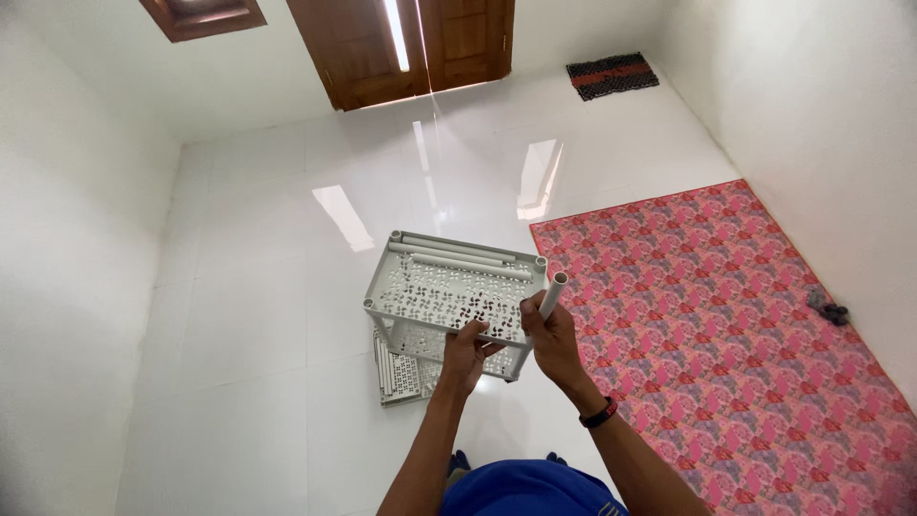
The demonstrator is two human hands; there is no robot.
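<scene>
A grey perforated plastic shelf tray (435,291) hangs above the floor. My left hand (466,355) grips its near edge from below. Several grey tubes (458,254) lie loose along the tray's far side. My right hand (551,336) holds one more grey tube (553,292) upright beside the tray's near right corner. A black band sits on my right wrist. Another grey perforated panel (399,375) rests on the white floor right under the tray, partly hidden by it.
A pink patterned mat (726,325) covers the floor on the right, up to the white wall. Brown wooden doors (411,43) stand at the far end, with a dark doormat (611,75) beside them. A small dark object (829,308) lies by the right wall.
</scene>
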